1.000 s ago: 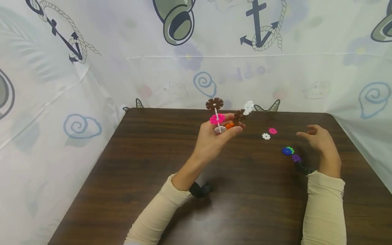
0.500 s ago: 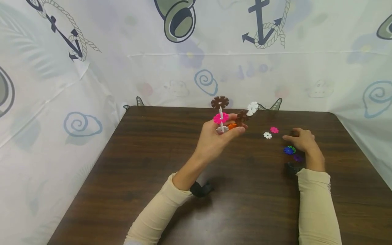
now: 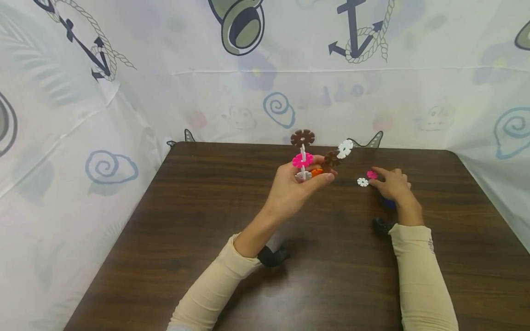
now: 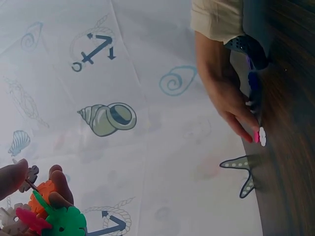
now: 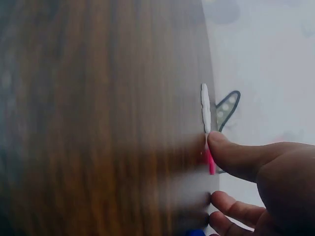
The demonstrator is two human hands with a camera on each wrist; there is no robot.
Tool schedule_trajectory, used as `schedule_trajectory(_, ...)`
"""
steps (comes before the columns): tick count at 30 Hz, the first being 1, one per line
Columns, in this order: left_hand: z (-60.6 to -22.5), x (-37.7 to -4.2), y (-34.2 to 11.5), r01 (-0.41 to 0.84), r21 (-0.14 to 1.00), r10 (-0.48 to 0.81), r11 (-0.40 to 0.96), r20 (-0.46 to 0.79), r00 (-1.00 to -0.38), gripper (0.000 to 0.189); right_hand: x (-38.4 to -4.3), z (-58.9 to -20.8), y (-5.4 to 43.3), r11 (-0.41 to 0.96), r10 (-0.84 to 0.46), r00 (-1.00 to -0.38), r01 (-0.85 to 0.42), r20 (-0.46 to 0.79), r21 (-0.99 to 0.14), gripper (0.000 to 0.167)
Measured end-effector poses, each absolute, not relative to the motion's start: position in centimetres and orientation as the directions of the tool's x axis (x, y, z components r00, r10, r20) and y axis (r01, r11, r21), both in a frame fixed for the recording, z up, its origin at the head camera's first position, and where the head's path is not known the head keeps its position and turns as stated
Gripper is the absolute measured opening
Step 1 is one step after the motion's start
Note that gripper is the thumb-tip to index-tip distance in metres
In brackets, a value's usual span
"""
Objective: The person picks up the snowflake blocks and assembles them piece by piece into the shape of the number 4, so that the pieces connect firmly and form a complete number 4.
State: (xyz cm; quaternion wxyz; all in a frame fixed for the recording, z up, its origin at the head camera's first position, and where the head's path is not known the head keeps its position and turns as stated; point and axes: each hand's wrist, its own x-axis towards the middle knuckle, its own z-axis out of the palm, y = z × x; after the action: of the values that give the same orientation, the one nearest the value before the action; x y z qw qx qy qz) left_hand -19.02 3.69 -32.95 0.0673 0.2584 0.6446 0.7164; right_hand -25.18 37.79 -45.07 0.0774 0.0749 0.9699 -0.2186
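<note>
From above, the head view faces forward and down at the dark brown wood-grain table (image 3: 331,276), both far corners included. The wrist views (rolled sideways) face its far edge, the right one closer; both share the bright pink flower-shaped disc (image 5: 211,163).

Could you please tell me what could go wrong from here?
The right hand is at the loose pink disc, close to the loose white disc; it might push the white one away.
The left hand holds the joined discs low, so the top brown disc might come off if bumped.
</note>
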Motion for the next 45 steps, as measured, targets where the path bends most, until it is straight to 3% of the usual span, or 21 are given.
schedule_trajectory(9, -32.9, -19.0, 3.6, 0.243, 0.959, 0.427, -0.143, 0.282, -0.859, 0.033, -25.4, -45.2, 37.4, 0.877, 0.107, -0.985, 0.156, -0.132, -0.455, 0.046)
schedule_trajectory(21, -32.6, -18.8, 3.5, 0.229, 0.963, 0.423, -0.144, 0.269, -0.865, 0.035, -24.9, -44.3, 37.1, 0.881, 0.053, -0.991, 0.105, -0.125, -0.461, 0.045)
schedule_trajectory(32, -32.8, -18.8, 3.5, 0.223, 0.96, 0.425, -0.169, 0.275, -0.863, 0.033, -24.5, -43.7, 37.4, 0.88, 0.108, -0.985, 0.159, -0.138, -0.447, 0.037)
schedule_trajectory(39, -32.8, -18.7, 3.6, 0.212, 0.962, 0.431, -0.172, 0.267, -0.862, 0.034, -23.8, -42.1, 37.3, 0.761, 0.069, -0.982, 0.166, -0.176, -0.627, 0.041)
schedule_trajectory(45, -32.9, -18.7, 3.7, 0.23, 0.958, 0.422, -0.172, 0.283, -0.861, 0.034, -23.0, -38.9, 36.1, 0.703, 0.073, -0.995, 0.1, -0.068, -0.704, 0.048)
